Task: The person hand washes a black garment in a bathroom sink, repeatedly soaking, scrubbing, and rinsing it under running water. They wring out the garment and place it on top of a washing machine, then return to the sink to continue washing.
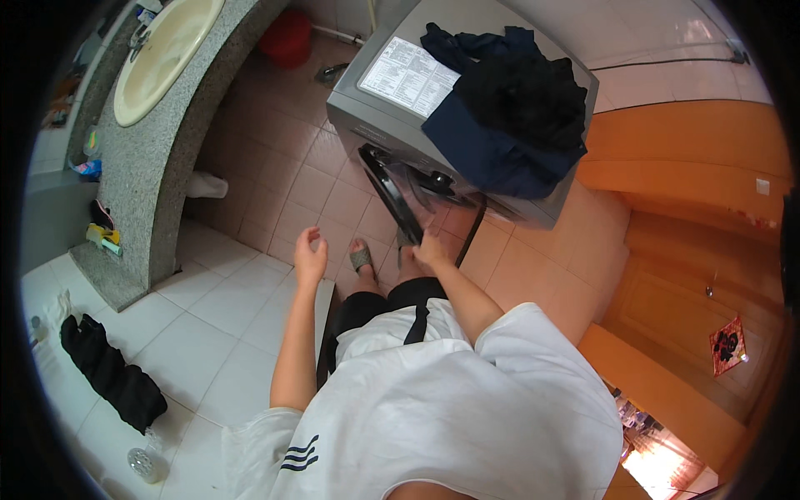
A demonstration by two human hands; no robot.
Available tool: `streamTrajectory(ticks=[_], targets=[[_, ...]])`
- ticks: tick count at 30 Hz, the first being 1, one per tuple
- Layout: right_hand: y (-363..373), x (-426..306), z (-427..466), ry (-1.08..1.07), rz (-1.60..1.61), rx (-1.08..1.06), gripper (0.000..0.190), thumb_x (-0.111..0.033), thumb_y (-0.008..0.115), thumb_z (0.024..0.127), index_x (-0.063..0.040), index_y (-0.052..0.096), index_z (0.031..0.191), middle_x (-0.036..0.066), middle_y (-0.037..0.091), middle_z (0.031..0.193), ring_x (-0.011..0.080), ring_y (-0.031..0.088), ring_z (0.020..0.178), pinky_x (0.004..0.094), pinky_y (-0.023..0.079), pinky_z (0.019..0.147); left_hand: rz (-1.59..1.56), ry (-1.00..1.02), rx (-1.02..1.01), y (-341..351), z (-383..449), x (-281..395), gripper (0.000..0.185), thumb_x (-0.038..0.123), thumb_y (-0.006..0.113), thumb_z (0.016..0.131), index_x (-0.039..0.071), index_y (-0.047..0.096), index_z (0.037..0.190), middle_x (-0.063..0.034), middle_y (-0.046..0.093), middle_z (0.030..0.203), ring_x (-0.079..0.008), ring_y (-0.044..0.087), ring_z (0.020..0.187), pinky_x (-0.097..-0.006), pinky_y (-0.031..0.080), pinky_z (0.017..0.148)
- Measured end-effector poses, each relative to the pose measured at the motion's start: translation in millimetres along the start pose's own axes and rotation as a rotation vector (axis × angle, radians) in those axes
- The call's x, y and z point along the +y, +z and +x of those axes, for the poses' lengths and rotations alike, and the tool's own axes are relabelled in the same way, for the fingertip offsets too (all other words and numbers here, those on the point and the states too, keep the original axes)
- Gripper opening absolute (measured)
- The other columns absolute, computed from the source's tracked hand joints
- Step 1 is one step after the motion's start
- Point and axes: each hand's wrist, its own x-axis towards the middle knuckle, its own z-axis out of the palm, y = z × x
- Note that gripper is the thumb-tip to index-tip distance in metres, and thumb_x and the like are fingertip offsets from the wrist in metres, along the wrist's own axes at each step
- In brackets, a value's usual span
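My right hand grips the rim of a round black washing machine door, which stands swung out from the machine's front. Beside my legs, my left hand hangs in the air with its fingers loosely curled and nothing in them. The grey front-loading washing machine stands before me. On its top lies a heap of dark clothes, a navy garment with a black one over it. A white printed label sheet is stuck to the top beside them. The drum's inside is mostly hidden.
At left a granite counter holds a cream washbasin. A red bucket stands at the back. Black cloth hangs by the white wall tiles. A raised dark sill crosses the floor near the machine. A wooden door is at right.
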Motion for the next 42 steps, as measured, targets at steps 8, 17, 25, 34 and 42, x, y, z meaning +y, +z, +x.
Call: streamTrajectory(ticks=[8, 17, 25, 34, 42], targets=[[-189.7, -101.1, -36.6, -0.876, 0.331, 0.548, 0.017, -0.006, 0.06, 0.077, -0.007, 0.071, 0.09, 0.011, 0.072, 0.098, 0.0286, 0.066, 0.096, 0.042, 0.05, 0.093, 0.338, -0.077, -0.057, 93.9, -10.5, -47.8, 0.052, 0.019, 0.067, 0.081, 0.003, 0.054, 0.129, -0.0211, 0.063, 0.116, -0.0384, 0.06, 0.107, -0.0458, 0.047, 0.094], [-332.7, -121.5, 77.8, -0.635, -0.872, 0.781, 0.081, -0.055, 0.062, 0.083, 0.01, 0.053, 0.13, 0.027, 0.053, 0.136, 0.0376, 0.047, 0.129, 0.0496, 0.029, 0.113, 0.169, 0.155, -0.037, 110.5, -11.0, 80.3, 0.049, 0.013, 0.067, 0.082, 0.003, 0.053, 0.128, -0.0225, 0.06, 0.116, -0.0425, 0.055, 0.111, -0.0472, 0.044, 0.096], [-380.5, -138.7, 92.6, -0.975, -0.515, 0.861, 0.058, -0.044, 0.067, 0.082, 0.001, 0.061, 0.117, 0.02, 0.064, 0.112, 0.0368, 0.058, 0.108, 0.0496, 0.031, 0.112, 0.17, 0.188, 0.012, 95.1, -10.7, 99.3, 0.045, 0.011, 0.065, 0.083, 0.002, 0.056, 0.126, -0.0207, 0.06, 0.118, -0.0386, 0.055, 0.113, -0.0432, 0.044, 0.098], [-364.2, -117.0, 1.8, -0.752, -0.227, -0.549, 0.046, -0.042, 0.066, 0.086, 0.001, 0.071, 0.101, 0.021, 0.068, 0.109, 0.0304, 0.067, 0.1, 0.038, 0.052, 0.083, 0.115, 0.277, -0.053, 87.1, -9.8, 159.8, 0.038, 0.013, 0.065, 0.084, 0.002, 0.059, 0.12, -0.0184, 0.061, 0.117, -0.0383, 0.055, 0.112, -0.0429, 0.045, 0.095], [-365.0, -31.8, -9.3, -0.734, 0.656, 0.594, 0.029, -0.009, 0.068, 0.087, -0.001, 0.067, 0.115, 0.011, 0.071, 0.11, 0.0247, 0.067, 0.102, 0.0328, 0.05, 0.091, 0.121, 0.346, -0.137, 82.6, 1.2, 208.2, 0.033, 0.013, 0.064, 0.087, 0.0, 0.059, 0.117, -0.0183, 0.062, 0.114, -0.0366, 0.057, 0.11, -0.0396, 0.046, 0.093]])
